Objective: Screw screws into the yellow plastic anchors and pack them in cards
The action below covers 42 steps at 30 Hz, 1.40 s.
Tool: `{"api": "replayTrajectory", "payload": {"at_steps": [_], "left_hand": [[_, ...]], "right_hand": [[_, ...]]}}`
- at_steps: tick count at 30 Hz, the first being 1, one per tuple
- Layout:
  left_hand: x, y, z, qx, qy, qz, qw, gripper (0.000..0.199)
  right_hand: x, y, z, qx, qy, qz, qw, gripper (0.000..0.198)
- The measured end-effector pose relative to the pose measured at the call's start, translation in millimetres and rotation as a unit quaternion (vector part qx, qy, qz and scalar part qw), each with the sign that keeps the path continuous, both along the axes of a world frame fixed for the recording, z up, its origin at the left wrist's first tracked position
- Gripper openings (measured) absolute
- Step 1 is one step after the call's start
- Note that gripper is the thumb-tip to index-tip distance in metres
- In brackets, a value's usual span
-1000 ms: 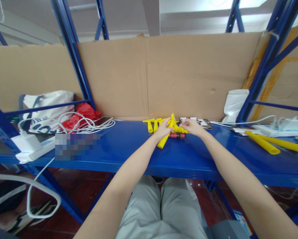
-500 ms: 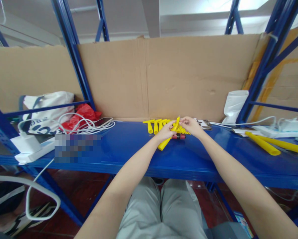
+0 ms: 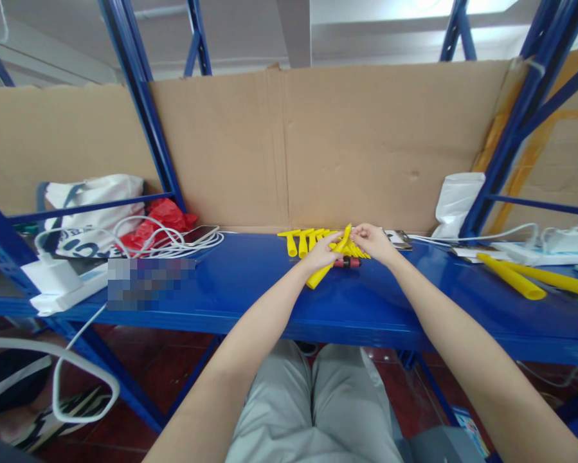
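Note:
My left hand (image 3: pixel 322 251) is closed around a yellow tapered tube (image 3: pixel 318 278), which slants with its wide hollow end toward me and its narrow end up and away. Just right of that narrow end is my right hand (image 3: pixel 371 240), thumb and fingertips pinched together; whatever they may hold is too small to make out. Behind and beneath both hands lie several more yellow tubes (image 3: pixel 292 245) in a row on the blue shelf top (image 3: pixel 250 276). A dark red and black tool-like thing (image 3: pixel 350 262) rests below my right hand, partly covered.
Two long yellow tubes (image 3: pixel 513 276) lie at the right near a white power strip (image 3: pixel 527 254). A white pouch (image 3: pixel 457 206) leans by the right post. Coiled white cables (image 3: pixel 173 243), a red plastic bag (image 3: pixel 166 218) and a cloth bag (image 3: pixel 96 206) are at the left. Cardboard (image 3: pixel 346 148) walls the back.
My right fingertips have shifted slightly right of the tube's narrow end. The tube stays in my left hand with its narrow end moved a little to the right.

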<state>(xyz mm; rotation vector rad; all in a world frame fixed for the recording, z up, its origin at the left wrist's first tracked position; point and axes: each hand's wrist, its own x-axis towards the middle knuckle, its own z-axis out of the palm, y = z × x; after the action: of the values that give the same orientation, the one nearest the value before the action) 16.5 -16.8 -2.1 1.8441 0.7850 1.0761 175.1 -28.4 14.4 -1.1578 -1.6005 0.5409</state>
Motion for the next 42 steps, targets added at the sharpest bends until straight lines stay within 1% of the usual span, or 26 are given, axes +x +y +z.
{"api": "replayTrajectory", "payload": {"at_steps": [3,5,7,8,9,11,13,14,15,17,18,20,22,25,28,31,34,38,40,42], "left_hand": [[0,2,-0.2,-0.008,-0.003,0.000,1.000,0.071],[-1,7,-1.5,-0.017,-0.008,0.016,1.000,0.074],[-2,12,-3.4,-0.028,-0.013,0.037,0.999,0.077],[-2,14,-4.3,-0.035,-0.017,0.043,0.998,0.079],[-2,16,-5.0,-0.041,-0.021,0.048,0.998,0.080],[-3,17,-5.7,-0.054,-0.028,0.058,0.996,0.082],[-3,16,-5.3,-0.066,-0.029,0.060,0.996,0.083],[-3,15,-4.7,-0.070,-0.027,0.060,0.995,0.083],[-3,13,-4.0,-0.073,-0.025,0.058,0.995,0.082],[-2,10,-2.3,-0.078,-0.024,0.055,0.995,0.081],[-2,8,-1.4,-0.078,-0.025,0.053,0.995,0.081],[-2,5,0.2,-0.080,-0.027,0.048,0.995,0.080],[-1,3,1.6,-0.085,-0.024,0.044,0.995,0.079],[-2,1,3.2,-0.099,-0.016,0.048,0.994,0.079],[-1,0,3.5,-0.103,-0.013,0.048,0.993,0.079],[0,-1,2.8,-0.105,-0.023,0.029,0.994,0.079],[5,-3,2.3,-0.122,-0.028,0.006,0.992,0.079],[17,-6,5.3,-0.141,-0.041,-0.023,0.989,0.077],[26,-7,9.8,-0.160,-0.056,-0.044,0.985,0.076],[38,-6,16.4,-0.187,-0.074,-0.059,0.978,0.072]], "right_hand": [[-2,-2,1,-0.006,-0.008,-0.015,1.000,0.007],[0,-2,3,-0.007,-0.026,-0.033,0.999,0.006],[5,-1,4,0.002,-0.051,-0.069,0.996,0.006],[9,0,5,0.011,-0.065,-0.099,0.993,0.007],[16,2,5,0.021,-0.081,-0.135,0.987,0.007],[32,8,3,0.034,-0.121,-0.228,0.966,0.010],[50,13,-1,0.003,-0.173,-0.297,0.939,0.012],[59,16,-4,-0.021,-0.208,-0.314,0.926,0.014],[66,18,-7,-0.049,-0.244,-0.320,0.914,0.016],[77,22,-14,-0.095,-0.302,-0.307,0.898,0.019],[80,23,-16,-0.108,-0.323,-0.304,0.890,0.020],[82,23,-20,-0.118,-0.348,-0.302,0.880,0.022],[81,23,-22,-0.118,-0.359,-0.298,0.877,0.024],[78,23,-22,-0.119,-0.359,-0.285,0.881,0.025],[76,23,-22,-0.119,-0.335,-0.295,0.887,0.020],[77,23,-22,-0.129,-0.307,-0.312,0.890,0.014],[78,24,-22,-0.138,-0.290,-0.329,0.888,0.016],[79,25,-22,-0.118,-0.239,-0.370,0.890,0.022],[78,25,-21,-0.100,-0.195,-0.391,0.894,0.019],[76,25,-19,-0.091,-0.158,-0.396,0.900,0.014]]}}
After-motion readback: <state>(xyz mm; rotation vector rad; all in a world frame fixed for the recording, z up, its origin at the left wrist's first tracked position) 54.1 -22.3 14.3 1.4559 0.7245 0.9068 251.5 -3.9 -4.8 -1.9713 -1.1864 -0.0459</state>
